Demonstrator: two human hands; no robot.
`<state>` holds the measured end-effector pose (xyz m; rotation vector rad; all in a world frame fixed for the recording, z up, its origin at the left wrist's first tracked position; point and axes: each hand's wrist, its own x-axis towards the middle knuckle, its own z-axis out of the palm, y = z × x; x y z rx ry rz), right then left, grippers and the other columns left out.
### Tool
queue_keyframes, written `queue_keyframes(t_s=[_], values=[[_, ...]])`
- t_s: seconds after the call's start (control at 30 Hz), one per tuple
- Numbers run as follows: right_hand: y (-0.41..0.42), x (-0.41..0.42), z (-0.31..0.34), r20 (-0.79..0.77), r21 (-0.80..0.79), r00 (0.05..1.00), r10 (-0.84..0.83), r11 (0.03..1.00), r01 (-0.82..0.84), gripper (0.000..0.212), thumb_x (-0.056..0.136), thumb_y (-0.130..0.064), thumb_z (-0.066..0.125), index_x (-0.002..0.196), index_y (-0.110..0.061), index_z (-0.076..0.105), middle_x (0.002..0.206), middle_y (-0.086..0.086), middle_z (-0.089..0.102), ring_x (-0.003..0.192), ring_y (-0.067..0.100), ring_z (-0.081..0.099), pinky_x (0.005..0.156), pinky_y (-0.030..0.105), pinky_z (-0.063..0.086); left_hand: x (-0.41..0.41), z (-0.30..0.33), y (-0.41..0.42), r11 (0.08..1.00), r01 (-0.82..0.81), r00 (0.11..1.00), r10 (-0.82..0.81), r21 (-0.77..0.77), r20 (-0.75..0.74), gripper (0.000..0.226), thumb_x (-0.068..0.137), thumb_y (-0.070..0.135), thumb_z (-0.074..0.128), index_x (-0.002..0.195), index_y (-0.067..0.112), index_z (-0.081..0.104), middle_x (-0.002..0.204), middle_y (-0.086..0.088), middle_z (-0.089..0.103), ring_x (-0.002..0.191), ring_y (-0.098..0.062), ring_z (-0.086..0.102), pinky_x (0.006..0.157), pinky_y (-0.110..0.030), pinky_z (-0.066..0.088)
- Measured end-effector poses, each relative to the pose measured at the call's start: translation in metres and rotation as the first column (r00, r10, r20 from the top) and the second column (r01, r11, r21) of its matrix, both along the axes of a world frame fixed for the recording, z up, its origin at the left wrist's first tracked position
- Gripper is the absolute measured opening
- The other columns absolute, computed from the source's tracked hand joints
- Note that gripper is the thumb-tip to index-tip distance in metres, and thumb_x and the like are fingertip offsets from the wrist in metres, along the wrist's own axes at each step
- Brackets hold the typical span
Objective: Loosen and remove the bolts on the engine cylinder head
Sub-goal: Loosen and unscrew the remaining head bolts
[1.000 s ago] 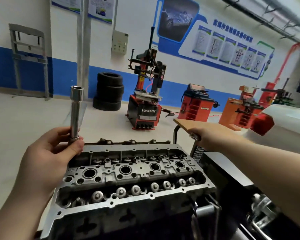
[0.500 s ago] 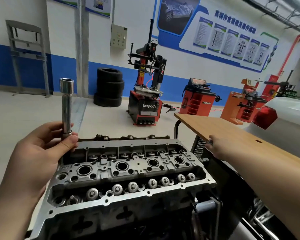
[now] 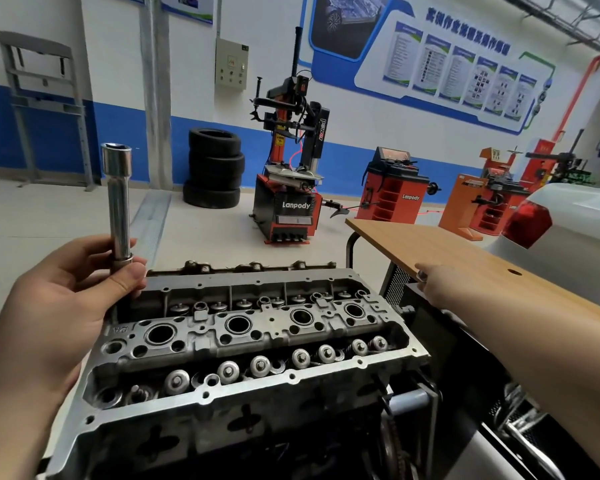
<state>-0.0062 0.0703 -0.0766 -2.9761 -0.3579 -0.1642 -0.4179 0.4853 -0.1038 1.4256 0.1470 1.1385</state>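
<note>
Fingers of the left hand (image 3: pixel 66 292) pinch one long socket (image 3: pixel 118 202) upright at left of frame, beside the single cylinder head (image 3: pixel 243 337) filling lower centre (four round bores along its middle). At right the right hand (image 3: pixel 440 282) touches one wooden table (image 3: pixel 482 265); finger state I cannot tell. Three stacked tyres (image 3: pixel 215 168) and one tyre changer (image 3: pixel 291 188) stand behind. Since the earlier frames the right hand has slid lower along the table's edge.
</note>
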Motion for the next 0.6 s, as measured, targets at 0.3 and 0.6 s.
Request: queue_keyframes(t_s=[0.3, 0.6], values=[[0.005, -0.026, -0.015, 0.061, -0.128, 0.982, 0.178, 0.977, -0.169, 0.057, 0.104, -0.014, 0.057, 0.157, -0.034, 0.046, 0.127, 0.001, 0.049, 0.119, 0.030, 0.058, 0.082, 0.030, 0.041, -0.001, 0.013, -0.014, 0.999, 0.038, 0.999, -0.038, -0.022, 0.005, 0.087, 0.045, 0.078, 0.093, 0.115, 0.029, 0.076, 0.104, 0.000, 0.078, 0.081, -0.008, 0.077, 0.078, -0.020, 0.063], [0.043, -0.051, -0.003, -0.099, -0.396, 0.765, 0.637, 0.680, -0.617, 0.065, 0.096, -0.020, 0.068, 0.155, -0.034, 0.046, 0.128, 0.004, 0.052, 0.115, 0.025, 0.055, 0.093, 0.042, 0.053, -0.003, 0.013, -0.013, 0.999, 0.032, 0.999, -0.032, -0.039, -0.010, 0.085, 0.047, 0.074, 0.094, 0.117, 0.029, 0.076, 0.105, -0.001, 0.079, 0.083, -0.009, 0.077, 0.078, -0.023, 0.064]])
